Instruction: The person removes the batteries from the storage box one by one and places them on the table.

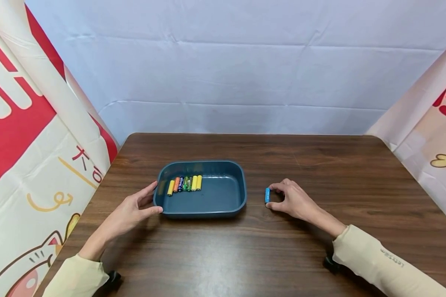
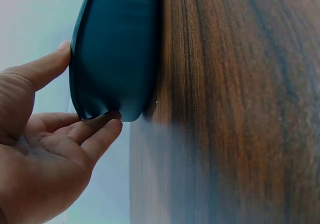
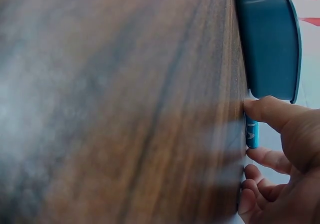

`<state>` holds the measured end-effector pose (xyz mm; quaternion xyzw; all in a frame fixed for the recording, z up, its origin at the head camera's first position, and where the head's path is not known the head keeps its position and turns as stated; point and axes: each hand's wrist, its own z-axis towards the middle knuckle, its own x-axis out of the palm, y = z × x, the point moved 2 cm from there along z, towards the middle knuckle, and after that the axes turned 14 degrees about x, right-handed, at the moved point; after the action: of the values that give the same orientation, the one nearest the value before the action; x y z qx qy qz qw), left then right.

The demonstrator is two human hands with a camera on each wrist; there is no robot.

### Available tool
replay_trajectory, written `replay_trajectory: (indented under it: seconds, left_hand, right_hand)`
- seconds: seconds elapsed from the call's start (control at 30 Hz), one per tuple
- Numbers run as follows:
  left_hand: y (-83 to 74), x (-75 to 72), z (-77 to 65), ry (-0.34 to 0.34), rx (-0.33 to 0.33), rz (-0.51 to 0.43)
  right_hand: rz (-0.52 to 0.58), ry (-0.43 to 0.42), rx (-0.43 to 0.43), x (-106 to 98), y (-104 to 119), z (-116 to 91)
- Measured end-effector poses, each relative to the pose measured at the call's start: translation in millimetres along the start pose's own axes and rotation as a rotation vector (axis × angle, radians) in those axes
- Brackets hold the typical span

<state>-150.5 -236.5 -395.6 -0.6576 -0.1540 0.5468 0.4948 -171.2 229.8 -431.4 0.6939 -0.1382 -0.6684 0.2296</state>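
My right hand (image 1: 295, 200) holds a blue battery (image 1: 267, 195) by its two ends, between thumb and index finger. The battery lies low at the tabletop, to the right of a dark blue tray (image 1: 208, 214). In the right wrist view part of the blue battery (image 3: 252, 134) shows between the fingertips. At the tray's left end, my left hand (image 1: 128, 212) grips it, thumb near the front corner and fingers farther back. Inside, toward the left, several batteries stand in a row: a yellow battery (image 1: 170, 188), an orange battery (image 1: 176, 185), a dark blue battery (image 1: 180, 184), green ones and more yellow ones.
Both the tray and my hands are over a brown wood-grain table (image 1: 215, 247). A pale cloth (image 1: 238, 74) hangs behind its far edge. Printed cloths with red and cartoon drawings hang at the left and right sides.
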Motion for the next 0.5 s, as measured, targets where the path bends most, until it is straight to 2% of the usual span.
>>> replay_trajectory:
  seconds: [0.5]
  left_hand:
    - [0.9,-0.4,0.7,0.002,0.005,0.000]
  right_hand:
    - [0.014,-0.016,0.019,-0.4,1.9,-1.7]
